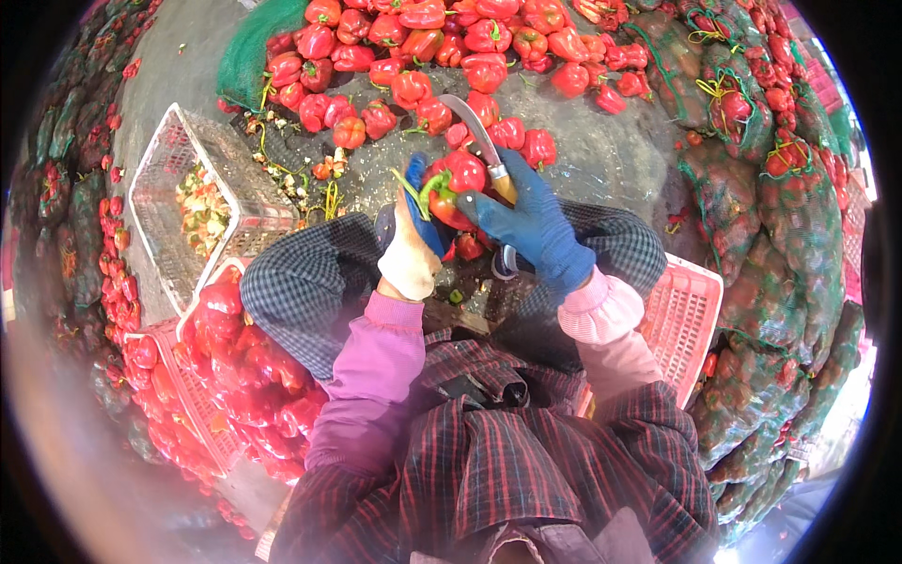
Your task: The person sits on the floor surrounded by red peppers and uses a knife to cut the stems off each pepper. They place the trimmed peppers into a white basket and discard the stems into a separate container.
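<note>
My left hand (411, 243), in a blue and off-white glove, holds a red bell pepper (463, 171) in front of my lap. The pepper's long green stem (425, 194) points left, and a greenish patch shows low on its side. In my blue-gloved right hand (535, 222) is a knife with a curved blade (471, 123) and a wooden handle (503, 187). The blade points up and away, apart from the stem. My right thumb reaches to the pepper's lower right side. Gloves and pepper hide most of the left fingers.
Loose red peppers (486, 35) lie heaped ahead on the floor. A tilted white crate (190, 130) at left holds trimmings (203, 211). Pepper-filled crates (190, 395) stand lower left, a pink crate (680, 317) at right. Stacked green mesh sacks (747, 282) line the right side.
</note>
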Tool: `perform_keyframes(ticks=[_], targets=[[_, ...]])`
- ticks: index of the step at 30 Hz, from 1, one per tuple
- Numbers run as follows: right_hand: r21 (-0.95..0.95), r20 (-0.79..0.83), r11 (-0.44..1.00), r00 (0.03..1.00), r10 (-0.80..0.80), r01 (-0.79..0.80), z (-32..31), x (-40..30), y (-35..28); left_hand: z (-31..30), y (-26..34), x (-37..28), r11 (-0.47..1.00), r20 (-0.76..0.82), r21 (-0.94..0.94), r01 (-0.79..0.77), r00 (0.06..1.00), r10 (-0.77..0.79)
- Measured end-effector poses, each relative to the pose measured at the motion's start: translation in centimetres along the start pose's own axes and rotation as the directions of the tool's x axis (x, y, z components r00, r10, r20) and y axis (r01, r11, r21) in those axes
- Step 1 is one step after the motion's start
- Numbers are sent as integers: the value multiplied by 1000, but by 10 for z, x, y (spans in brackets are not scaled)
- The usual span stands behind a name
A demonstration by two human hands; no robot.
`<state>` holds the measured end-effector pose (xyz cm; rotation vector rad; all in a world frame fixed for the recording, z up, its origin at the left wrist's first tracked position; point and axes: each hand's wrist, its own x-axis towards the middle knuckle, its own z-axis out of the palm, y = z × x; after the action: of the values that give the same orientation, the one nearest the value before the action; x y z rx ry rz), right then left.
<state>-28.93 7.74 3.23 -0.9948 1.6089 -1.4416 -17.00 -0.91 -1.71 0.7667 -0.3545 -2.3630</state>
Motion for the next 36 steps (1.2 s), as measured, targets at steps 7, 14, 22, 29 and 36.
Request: perform_keyframes(ticks=[7,14,22,29,36], targets=[[305,5,931,978,209,-200,21,-15,-4,34,-9,-56,946,-66,-25,-323,945,321],[-45,-161,999,987,-13,6,38,-25,-10,17,-28,-53,736,-201,346,-582,720,664],[-248,-53,950,977,-208,189,31,-79,-36,4,-20,-45,673,-82,461,-579,727,682],[-392,60,919,998,-8,31,29,-121,12,8,-7,-31,729,-301,310,-610,665,684],[-190,-139,978,983,-116,88,15,-76,-28,-12,-17,-48,883,-281,226,-411,841,463]])
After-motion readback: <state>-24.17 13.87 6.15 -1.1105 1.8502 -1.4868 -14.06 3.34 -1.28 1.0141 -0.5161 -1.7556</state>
